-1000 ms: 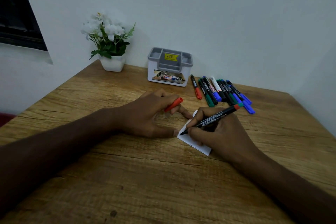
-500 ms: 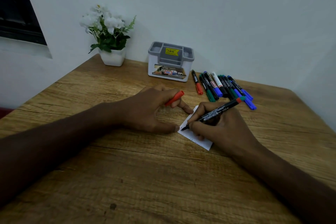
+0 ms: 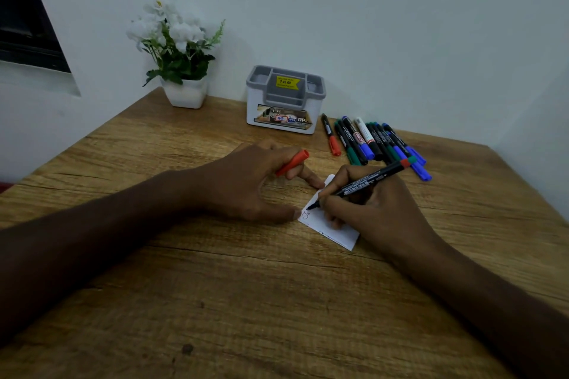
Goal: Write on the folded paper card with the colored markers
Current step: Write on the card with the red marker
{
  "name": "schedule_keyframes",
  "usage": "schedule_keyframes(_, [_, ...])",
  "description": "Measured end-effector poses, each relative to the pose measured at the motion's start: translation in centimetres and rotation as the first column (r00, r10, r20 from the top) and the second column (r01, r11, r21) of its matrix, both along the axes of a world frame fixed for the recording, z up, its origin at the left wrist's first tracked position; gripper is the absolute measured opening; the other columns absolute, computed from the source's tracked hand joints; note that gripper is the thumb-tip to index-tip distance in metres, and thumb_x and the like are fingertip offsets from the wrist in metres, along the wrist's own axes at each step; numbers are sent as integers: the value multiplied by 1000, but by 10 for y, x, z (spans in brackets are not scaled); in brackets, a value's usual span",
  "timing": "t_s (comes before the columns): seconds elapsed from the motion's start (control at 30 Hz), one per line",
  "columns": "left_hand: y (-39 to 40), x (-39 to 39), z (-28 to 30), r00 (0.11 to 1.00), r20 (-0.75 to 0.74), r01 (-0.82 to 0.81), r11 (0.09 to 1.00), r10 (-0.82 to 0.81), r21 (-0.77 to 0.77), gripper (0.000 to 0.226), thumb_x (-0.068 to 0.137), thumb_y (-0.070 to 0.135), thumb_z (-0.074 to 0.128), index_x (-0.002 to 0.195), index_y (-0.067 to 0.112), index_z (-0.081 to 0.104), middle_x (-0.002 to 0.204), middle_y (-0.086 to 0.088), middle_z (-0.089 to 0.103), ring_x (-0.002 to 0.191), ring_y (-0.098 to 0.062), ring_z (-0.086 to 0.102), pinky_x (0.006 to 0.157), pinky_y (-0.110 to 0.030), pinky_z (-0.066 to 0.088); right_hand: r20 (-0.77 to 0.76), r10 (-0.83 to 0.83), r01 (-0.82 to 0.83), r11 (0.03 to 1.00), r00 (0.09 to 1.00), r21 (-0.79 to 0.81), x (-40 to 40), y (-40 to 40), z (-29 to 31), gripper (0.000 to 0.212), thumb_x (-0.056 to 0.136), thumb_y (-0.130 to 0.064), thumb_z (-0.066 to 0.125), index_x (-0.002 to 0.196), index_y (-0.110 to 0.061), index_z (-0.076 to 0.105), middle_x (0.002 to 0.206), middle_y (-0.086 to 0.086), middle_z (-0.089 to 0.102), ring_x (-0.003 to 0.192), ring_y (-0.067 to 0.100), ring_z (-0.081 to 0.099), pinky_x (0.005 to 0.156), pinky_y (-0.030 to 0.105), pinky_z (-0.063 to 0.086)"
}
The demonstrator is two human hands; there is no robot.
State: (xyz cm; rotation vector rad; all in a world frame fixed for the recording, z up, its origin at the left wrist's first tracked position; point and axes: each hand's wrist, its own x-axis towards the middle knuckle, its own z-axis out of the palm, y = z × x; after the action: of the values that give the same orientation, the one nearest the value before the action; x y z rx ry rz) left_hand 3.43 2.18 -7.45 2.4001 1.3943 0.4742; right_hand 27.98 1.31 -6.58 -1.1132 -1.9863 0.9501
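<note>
The folded paper card [image 3: 334, 229] lies flat on the wooden tabletop [image 3: 215, 301], right of centre and well in from every edge. The right hand [image 3: 374, 209] rests on the card and pinches a black marker [image 3: 358, 186] between thumb and curled fingers; the tip touches the card near its left corner, beside small handwritten marks. The marker's red end points toward the far right corner. The left hand [image 3: 246, 183] rests on the tabletop just left of the card, thumb tip and one fingertip touching the card's left edge. Its other fingers are curled round a red cap [image 3: 292, 162].

Beyond the hands, a row of capped markers [image 3: 374, 144] lies loose on the tabletop near the far edge: red, green, blue and black caps, side by side and touching. The nearest of them lies just behind the held marker's rear end. A grey-and-white desk organiser [image 3: 284, 101] stands left of this row against the wall, bearing a yellow price sticker. A white pot of white artificial flowers [image 3: 181, 71] stands at the far left corner.

Both forearms cross the near half of the tabletop. Bare wood extends between them, toward the near edge, and along the right side of the card.
</note>
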Motion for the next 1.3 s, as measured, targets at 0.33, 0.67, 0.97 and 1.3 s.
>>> schedule_keyframes(0.33, [0, 1, 0, 1000, -23, -17, 1000, 17, 1, 48, 73, 75, 68, 105, 56, 37, 114, 16, 43, 107, -7, 47, 87, -32, 44, -10, -10, 10, 999, 1000, -39, 1, 1, -1, 7, 88, -7, 75, 82, -10, 76, 69, 6, 77, 61, 15, 74, 64, 23, 59])
schedule_keyframes(0.67, [0, 0, 1, 999, -49, -22, 1000, 21, -8, 64, 81, 67, 76, 128, 48, 38, 124, 13, 42, 112, -9, 45, 89, -30, 42, -22, -22, 21, 999, 1000, -38, 0, 2, -2, 6, 89, -6, 74, 84, -9, 75, 70, 6, 77, 60, 16, 75, 63, 24, 61])
schedule_keyframes(0.97, [-1, 0, 2, 999, -29, -19, 999, 18, -27, 46, 78, 71, 73, 102, 62, 35, 117, 15, 43, 110, -10, 46, 86, -30, 42, 64, 6, -13, 995, 998, 102, 0, 12, 0, 18, 85, -11, 77, 74, -24, 75, 76, -6, 75, 70, 9, 68, 66, 39, 57])
schedule_keyframes(1.3, [0, 0, 1, 1000, -15, -16, 1000, 15, -22, 45, 81, 66, 77, 107, 59, 41, 111, 24, 40, 107, -4, 46, 81, -25, 41, 47, 34, -37, 997, 998, 70, 3, 16, -2, 14, 88, -9, 76, 78, -18, 77, 82, -1, 77, 73, 13, 68, 67, 43, 57])
